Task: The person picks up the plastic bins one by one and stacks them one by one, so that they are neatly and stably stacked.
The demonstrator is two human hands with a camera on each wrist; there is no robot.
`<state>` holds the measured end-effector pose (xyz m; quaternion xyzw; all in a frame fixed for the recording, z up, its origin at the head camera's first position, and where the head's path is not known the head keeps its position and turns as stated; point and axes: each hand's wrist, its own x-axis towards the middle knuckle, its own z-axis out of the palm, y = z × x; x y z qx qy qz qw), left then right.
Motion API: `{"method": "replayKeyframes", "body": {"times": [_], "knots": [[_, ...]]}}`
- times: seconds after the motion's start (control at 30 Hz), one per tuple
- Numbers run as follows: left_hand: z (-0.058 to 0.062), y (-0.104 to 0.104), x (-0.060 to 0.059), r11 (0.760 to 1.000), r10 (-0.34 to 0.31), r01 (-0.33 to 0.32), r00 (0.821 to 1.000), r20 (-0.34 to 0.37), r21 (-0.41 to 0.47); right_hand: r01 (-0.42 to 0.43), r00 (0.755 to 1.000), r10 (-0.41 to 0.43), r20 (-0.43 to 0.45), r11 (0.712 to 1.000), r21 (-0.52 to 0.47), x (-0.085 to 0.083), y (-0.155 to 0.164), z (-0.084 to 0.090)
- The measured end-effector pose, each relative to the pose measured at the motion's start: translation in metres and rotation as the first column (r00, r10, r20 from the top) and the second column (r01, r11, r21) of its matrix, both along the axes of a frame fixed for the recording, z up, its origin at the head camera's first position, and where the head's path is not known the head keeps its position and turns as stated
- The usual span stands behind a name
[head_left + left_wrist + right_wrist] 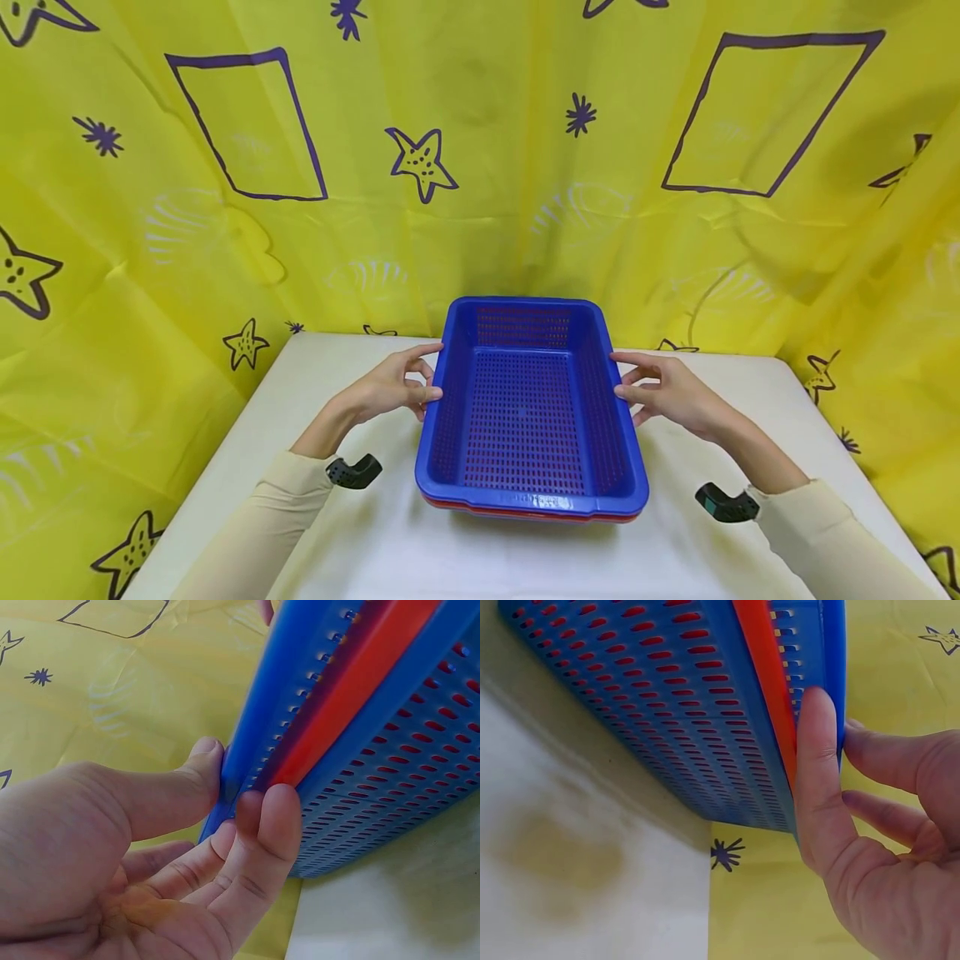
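A blue plastic basket (517, 497) with a slotted floor and walls lies topmost in a nested stack, its inside facing up. Beneath its rim shows the rim of a red basket (352, 701), and below that another blue basket (697, 712). My left hand (393, 386) grips the stack's left edge, thumb against the top blue rim and fingertips under it by the red rim. On the opposite side, my right hand (667, 392) holds the right edge in the same way. Nothing is seen inside the top basket.
The stack is over a white table (360, 533), near its far side. A yellow curtain (495, 242) with purple star drawings hangs behind the table and along both sides. Dark curved devices are on both wrists, including a wrist camera (354, 472) on the left.
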<state>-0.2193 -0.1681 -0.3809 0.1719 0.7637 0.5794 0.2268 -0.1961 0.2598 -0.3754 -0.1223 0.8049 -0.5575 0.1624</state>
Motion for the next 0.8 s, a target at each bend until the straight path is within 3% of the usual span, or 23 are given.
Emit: {"method": "replayKeyframes", "body": {"times": [0.8], "knots": [[-0.0034,-0.0003,0.0008,1.0,-0.016,0.016,1.0,-0.026,-0.006,0.024,1.0,-0.024,0.013,0.999,0.032,0.0003,-0.0019,-0.001]]}}
